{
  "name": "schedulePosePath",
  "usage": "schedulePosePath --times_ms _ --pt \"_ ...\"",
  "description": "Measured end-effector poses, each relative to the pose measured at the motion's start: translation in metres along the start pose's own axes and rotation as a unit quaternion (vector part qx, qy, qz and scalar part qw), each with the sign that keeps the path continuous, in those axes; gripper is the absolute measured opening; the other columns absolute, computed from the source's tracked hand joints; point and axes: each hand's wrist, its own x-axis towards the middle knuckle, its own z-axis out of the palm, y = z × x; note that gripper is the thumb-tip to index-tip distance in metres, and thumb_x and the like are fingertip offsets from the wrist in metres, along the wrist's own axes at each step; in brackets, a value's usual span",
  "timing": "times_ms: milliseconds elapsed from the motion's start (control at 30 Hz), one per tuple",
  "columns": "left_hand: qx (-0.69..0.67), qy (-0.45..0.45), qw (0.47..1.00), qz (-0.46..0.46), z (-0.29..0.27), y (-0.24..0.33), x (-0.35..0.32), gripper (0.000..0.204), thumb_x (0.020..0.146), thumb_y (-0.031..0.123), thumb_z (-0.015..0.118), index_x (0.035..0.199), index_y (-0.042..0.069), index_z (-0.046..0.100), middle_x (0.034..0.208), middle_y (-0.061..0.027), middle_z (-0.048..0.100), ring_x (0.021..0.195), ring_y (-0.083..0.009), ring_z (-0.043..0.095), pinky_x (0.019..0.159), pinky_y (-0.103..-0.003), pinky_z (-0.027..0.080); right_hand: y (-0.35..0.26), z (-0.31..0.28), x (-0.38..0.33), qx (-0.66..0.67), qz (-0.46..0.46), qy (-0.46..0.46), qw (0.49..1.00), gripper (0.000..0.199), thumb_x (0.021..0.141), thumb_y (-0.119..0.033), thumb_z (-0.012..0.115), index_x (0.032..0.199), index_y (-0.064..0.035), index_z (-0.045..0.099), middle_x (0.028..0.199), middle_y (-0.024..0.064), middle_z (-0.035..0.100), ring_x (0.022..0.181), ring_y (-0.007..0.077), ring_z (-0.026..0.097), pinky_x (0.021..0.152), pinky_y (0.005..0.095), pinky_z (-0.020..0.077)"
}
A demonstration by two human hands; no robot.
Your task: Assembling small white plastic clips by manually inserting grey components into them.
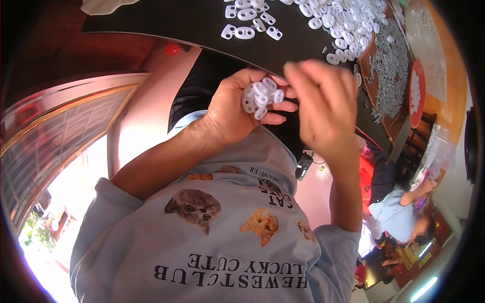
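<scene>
L hand (232,108), open palm-up, cups white pcs (261,96), R hand (326,108) blurred, grip unclear; job looks partway, w/ big white pile (348,22) left on tbl (177,20).

Left hand (233,103) cupped palm up, fingers slightly parted, right hand (323,103) just beside it, blurred, fingers curled, forearms (169,159) bare
</scene>
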Motion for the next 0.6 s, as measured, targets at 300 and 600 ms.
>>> schedulePosePath --times_ms 300,600 --pt "0.067 0.042 0.997 0.011 0.005 0.001 -0.005 0.038 0.092 0.034 0.039 0.106 0.005 0.061 0.104 -0.0132 0.066 0.093 -0.0268 0.065 0.073 -0.036 0.054 0.030 0.016 0.020 -0.155 0.054 0.012 0.986 0.034 0.082 -0.013 0.063 0.115 -0.0079 0.058 0.098 0.0070 0.051 0.088 0.0262 0.050 0.077 0.0417 0.0363" --pt "0.022 0.030 0.999 0.027 -0.001 -0.004 0.000 0.037 0.093 0.034 0.040 0.106 0.006 0.060 0.103 -0.0130 0.066 0.091 -0.0268 0.066 0.072 -0.038 0.055 -0.023 -0.002 -0.022 -0.015 0.039 -0.040 0.998 0.033 0.081 -0.010 0.065 0.114 -0.0062 0.066 0.093 0.0061 0.052 0.084 0.0221 0.048 0.079 0.0359 0.0359"
